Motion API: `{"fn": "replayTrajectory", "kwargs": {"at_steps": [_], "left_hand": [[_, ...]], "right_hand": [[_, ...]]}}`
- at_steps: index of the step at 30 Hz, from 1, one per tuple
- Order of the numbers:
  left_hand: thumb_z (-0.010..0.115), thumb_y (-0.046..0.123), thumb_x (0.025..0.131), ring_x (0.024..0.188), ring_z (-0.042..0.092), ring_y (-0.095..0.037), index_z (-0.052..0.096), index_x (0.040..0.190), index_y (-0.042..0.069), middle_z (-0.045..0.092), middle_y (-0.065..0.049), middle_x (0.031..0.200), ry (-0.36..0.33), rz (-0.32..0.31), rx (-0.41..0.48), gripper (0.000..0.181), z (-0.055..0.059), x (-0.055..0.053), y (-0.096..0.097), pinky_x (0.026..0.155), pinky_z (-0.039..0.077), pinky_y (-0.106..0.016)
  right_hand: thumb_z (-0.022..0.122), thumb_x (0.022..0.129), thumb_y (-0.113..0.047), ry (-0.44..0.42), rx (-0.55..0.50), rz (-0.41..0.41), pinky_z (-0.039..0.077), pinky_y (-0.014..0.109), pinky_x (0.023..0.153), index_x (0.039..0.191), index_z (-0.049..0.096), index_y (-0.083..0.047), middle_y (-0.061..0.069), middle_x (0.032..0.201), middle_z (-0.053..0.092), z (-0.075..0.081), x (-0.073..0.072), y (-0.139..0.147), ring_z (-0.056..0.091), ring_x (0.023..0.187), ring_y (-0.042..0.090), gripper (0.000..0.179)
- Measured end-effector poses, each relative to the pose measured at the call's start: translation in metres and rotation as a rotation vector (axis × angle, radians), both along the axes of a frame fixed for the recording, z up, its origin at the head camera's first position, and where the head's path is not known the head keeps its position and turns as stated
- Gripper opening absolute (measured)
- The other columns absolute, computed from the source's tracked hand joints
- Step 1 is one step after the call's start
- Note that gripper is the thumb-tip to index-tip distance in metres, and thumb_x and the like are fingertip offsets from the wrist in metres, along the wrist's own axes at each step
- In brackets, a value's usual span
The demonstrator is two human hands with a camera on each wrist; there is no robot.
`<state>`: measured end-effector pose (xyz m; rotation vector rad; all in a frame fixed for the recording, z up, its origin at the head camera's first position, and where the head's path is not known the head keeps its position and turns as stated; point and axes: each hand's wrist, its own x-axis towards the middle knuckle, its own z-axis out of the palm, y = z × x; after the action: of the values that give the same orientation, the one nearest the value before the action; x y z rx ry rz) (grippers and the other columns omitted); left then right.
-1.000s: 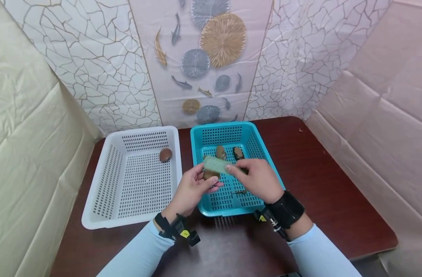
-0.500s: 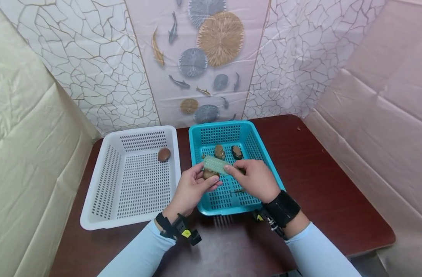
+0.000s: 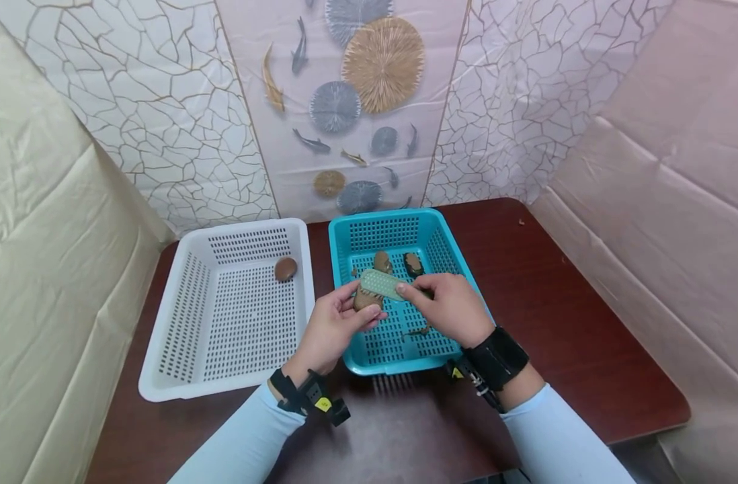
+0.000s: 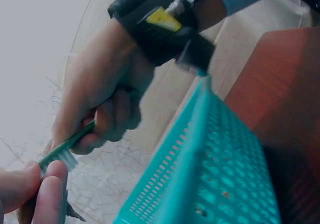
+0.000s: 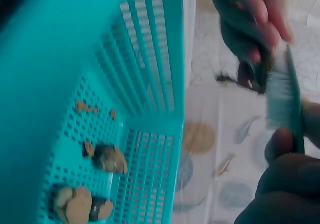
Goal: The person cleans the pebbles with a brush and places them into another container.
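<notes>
My left hand pinches a mud-caked, brown, stone-like lump above the teal basket. In my right hand is a green brush, its bristles against or very close to the lump's upper side. White bristles show in the right wrist view, facing the lump. The left wrist view shows the brush edge-on, with the right hand's fingers curled round its handle. Fingers cover much of the lump.
Several mud-coated lumps and loose brown crumbs lie in the teal basket. To its left stands a white basket with one smooth brown stone inside. Both rest on a dark red-brown table, with patterned cloth behind.
The brush has shifted slightly to the right and up over the lump, so more of the lump's muddy face shows. Both hands keep their holds.
</notes>
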<state>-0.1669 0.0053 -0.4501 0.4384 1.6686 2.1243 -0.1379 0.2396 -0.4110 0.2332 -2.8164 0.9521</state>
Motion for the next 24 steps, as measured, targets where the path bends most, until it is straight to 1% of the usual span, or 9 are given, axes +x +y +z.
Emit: {"fn": "replayTrajectory", "kwargs": {"at_steps": [3,5,9,11,13,16,18,21,24], "left_hand": [[0.068,0.001,0.108,0.109,0.079,-0.022,0.044,0.166,0.003,0.069,-0.024,0.141,-0.024,-0.008,-0.011,0.063,-0.002,0.000,-0.001,0.095,0.063,-0.036],[0.068,0.000,0.108,0.110,0.079,-0.023,0.045,0.166,0.003,0.069,-0.024,0.141,-0.030,-0.015,-0.008,0.062,-0.004,0.000,-0.001,0.096,0.062,-0.036],[0.068,-0.002,0.107,0.112,0.079,-0.026,0.050,0.162,0.002,0.070,-0.024,0.137,0.003,-0.012,0.011,0.058,-0.003,0.000,-0.002,0.097,0.062,-0.040],[0.069,-0.002,0.107,0.112,0.079,-0.027,0.051,0.161,0.002,0.071,-0.024,0.136,0.015,-0.007,0.024,0.057,-0.002,0.000,-0.002,0.097,0.063,-0.040],[0.070,-0.001,0.107,0.111,0.079,-0.026,0.049,0.162,0.003,0.071,-0.024,0.136,0.019,-0.002,0.024,0.059,-0.001,0.000,-0.002,0.096,0.063,-0.041],[0.070,-0.001,0.107,0.107,0.080,-0.025,0.045,0.165,0.004,0.071,-0.024,0.137,-0.004,0.001,0.018,0.064,0.000,0.000,-0.003,0.095,0.063,-0.039],[0.071,-0.001,0.106,0.107,0.080,-0.025,0.045,0.165,0.003,0.071,-0.024,0.136,-0.005,0.004,0.006,0.065,0.001,0.000,-0.003,0.094,0.063,-0.039],[0.072,-0.002,0.105,0.108,0.080,-0.025,0.050,0.162,0.002,0.073,-0.023,0.132,0.017,0.011,-0.014,0.061,0.000,-0.001,-0.003,0.092,0.064,-0.039],[0.075,0.000,0.103,0.110,0.079,-0.026,0.054,0.158,0.001,0.074,-0.022,0.130,0.051,0.022,-0.045,0.059,0.000,-0.002,-0.002,0.091,0.065,-0.040]], "right_hand": [[0.069,0.109,-0.046,0.043,0.054,-0.078,0.035,0.035,0.050,0.073,0.067,-0.019,-0.002,0.059,0.042,0.001,-0.001,0.001,0.047,0.056,0.019,0.046],[0.070,0.109,-0.045,0.060,0.054,-0.089,0.034,0.035,0.049,0.073,0.067,-0.019,-0.002,0.059,0.042,0.002,-0.001,0.001,0.047,0.055,0.018,0.044],[0.068,0.110,-0.046,0.033,-0.002,0.023,0.034,0.035,0.051,0.077,0.070,-0.020,-0.003,0.059,0.042,0.002,0.002,-0.002,0.045,0.055,0.018,0.042],[0.067,0.111,-0.046,0.012,-0.014,0.050,0.036,0.035,0.053,0.079,0.072,-0.020,-0.004,0.060,0.042,0.002,0.001,-0.003,0.046,0.056,0.018,0.041],[0.066,0.111,-0.047,0.029,0.034,0.000,0.034,0.035,0.051,0.078,0.071,-0.020,-0.003,0.060,0.042,0.002,0.000,0.000,0.045,0.056,0.018,0.043],[0.069,0.110,-0.044,0.072,0.092,-0.121,0.033,0.035,0.049,0.077,0.069,-0.018,-0.001,0.060,0.042,0.004,-0.001,0.005,0.045,0.055,0.019,0.042],[0.070,0.109,-0.043,0.093,0.088,-0.141,0.032,0.035,0.048,0.076,0.068,-0.017,-0.001,0.060,0.042,0.006,0.001,0.005,0.045,0.054,0.020,0.042],[0.069,0.110,-0.045,0.086,-0.009,-0.037,0.034,0.035,0.049,0.081,0.073,-0.018,-0.002,0.060,0.043,0.007,0.004,-0.001,0.047,0.055,0.019,0.040],[0.064,0.111,-0.050,0.055,-0.043,0.040,0.034,0.035,0.050,0.081,0.073,-0.018,-0.004,0.060,0.042,0.006,0.004,-0.006,0.046,0.054,0.018,0.045]]}}
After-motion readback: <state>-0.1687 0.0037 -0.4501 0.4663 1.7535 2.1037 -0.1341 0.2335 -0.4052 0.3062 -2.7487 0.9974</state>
